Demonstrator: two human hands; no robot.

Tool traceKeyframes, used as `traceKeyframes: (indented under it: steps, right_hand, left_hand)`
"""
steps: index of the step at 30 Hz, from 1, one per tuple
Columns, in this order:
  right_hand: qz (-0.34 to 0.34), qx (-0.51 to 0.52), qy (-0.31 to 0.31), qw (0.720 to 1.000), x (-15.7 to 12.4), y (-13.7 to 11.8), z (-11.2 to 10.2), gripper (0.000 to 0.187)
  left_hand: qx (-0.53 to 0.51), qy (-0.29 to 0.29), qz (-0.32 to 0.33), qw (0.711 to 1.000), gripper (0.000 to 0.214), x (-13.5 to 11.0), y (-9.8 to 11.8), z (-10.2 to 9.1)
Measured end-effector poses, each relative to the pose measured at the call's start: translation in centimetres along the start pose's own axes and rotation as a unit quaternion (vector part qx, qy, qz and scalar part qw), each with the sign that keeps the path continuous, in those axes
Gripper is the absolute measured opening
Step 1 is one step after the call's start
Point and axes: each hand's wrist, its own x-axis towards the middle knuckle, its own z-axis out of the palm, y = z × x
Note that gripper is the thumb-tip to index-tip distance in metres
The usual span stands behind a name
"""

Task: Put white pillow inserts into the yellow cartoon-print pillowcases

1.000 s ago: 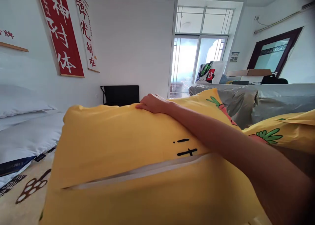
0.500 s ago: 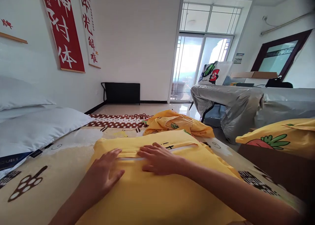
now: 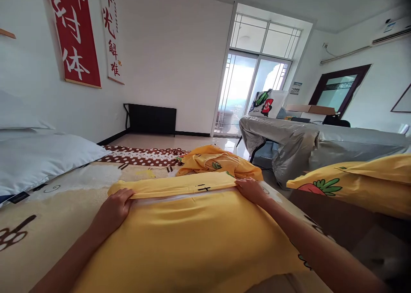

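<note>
In front of me on the bed lies a yellow pillowcase (image 3: 192, 233), filled out like a pillow. Across its far end runs a flap (image 3: 170, 185) with small black print, and a strip of white (image 3: 180, 196) shows in the slit below it. My left hand (image 3: 120, 203) is closed on the left end of the flap edge, fingers curled over the cloth. At the right end, my right hand (image 3: 251, 190) grips the same edge, thumb and fingers together. Just beyond the pillowcase is a crumpled yellow cloth (image 3: 221, 160) with carrot prints.
White pillows (image 3: 61, 156) lie at the left on the patterned bed sheet (image 3: 73, 203). To the right, a carrot-print yellow cloth (image 3: 359, 184) hangs over a brown box (image 3: 340, 220). A plastic-covered table (image 3: 295, 134) stands behind, with a printed bag (image 3: 265, 102) and boxes on it.
My hands have moved apart from the middle of the slit to the flap's two ends and closed on the cloth. The flap is now straighter. The view has shifted rightward.
</note>
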Motion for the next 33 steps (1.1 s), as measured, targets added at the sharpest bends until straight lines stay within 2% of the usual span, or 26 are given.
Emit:
traceKeyframes:
  steps: [5, 8, 11, 13, 14, 16, 18, 20, 21, 23, 25, 28, 30, 33]
  right_hand:
    - [0.018, -0.054, 0.058, 0.997, 1.4, 0.8, -5.0, 0.029]
    - [0.052, -0.076, 0.121, 0.988, 2.2, 1.9, -8.1, 0.035]
    - [0.096, -0.091, 0.194, 0.972, 2.4, 2.6, -9.7, 0.034]
    - [0.116, -0.091, 0.212, 0.966, 2.4, 3.0, -9.8, 0.034]
    - [0.122, -0.086, 0.201, 0.968, 2.4, 3.2, -9.5, 0.034]
    - [0.131, -0.066, 0.149, 0.978, 2.5, 3.1, -8.3, 0.035]
    - [0.132, -0.040, 0.083, 0.987, 2.5, 2.2, -6.5, 0.032]
    - [0.103, -0.019, 0.038, 0.994, 2.5, 0.0, -4.6, 0.027]
    - [0.076, -0.011, 0.027, 0.997, 2.5, -1.7, -3.8, 0.026]
    - [-0.005, 0.019, 0.021, 1.000, 2.3, -5.7, -2.7, 0.025]
    - [-0.133, 0.097, 0.039, 0.986, 2.0, -10.3, -2.4, 0.027]
    - [-0.256, 0.222, 0.064, 0.939, 2.0, -16.5, -2.7, 0.030]
    - [-0.272, 0.260, 0.066, 0.924, 2.6, -19.4, -2.7, 0.033]
    - [-0.248, 0.280, 0.057, 0.926, 3.9, -21.4, -2.2, 0.029]
  left_hand:
    - [-0.008, 0.063, -0.007, 0.998, 0.029, 1.7, 2.6, -4.1]
    - [0.019, 0.116, -0.019, 0.993, 0.029, 3.4, 5.0, -6.9]
    - [0.013, 0.172, -0.004, 0.985, 0.029, 5.0, 6.6, -8.5]
    - [0.003, 0.178, 0.018, 0.984, 0.028, 5.8, 6.8, -8.6]
    - [-0.009, 0.168, 0.024, 0.985, 0.027, 6.1, 6.6, -8.2]
    - [-0.054, 0.110, 0.032, 0.992, 0.022, 6.8, 5.6, -6.6]
    - [-0.110, 0.032, 0.029, 0.993, 0.018, 7.2, 4.0, -4.0]
    - [-0.152, -0.028, 0.025, 0.988, 0.023, 7.4, 2.1, -0.9]
    - [-0.172, -0.040, 0.018, 0.984, 0.025, 7.4, 1.1, 0.7]
    - [-0.223, -0.042, -0.011, 0.974, 0.033, 7.2, -0.4, 3.2]
    - [-0.268, -0.042, -0.033, 0.962, 0.040, 6.7, -1.5, 4.6]
    - [-0.306, -0.043, -0.036, 0.950, 0.042, 5.7, -2.4, 4.6]
    - [-0.322, -0.051, -0.029, 0.945, 0.037, 5.0, -2.9, 3.8]
    - [-0.352, -0.072, -0.026, 0.933, 0.029, 4.2, -3.9, 2.5]
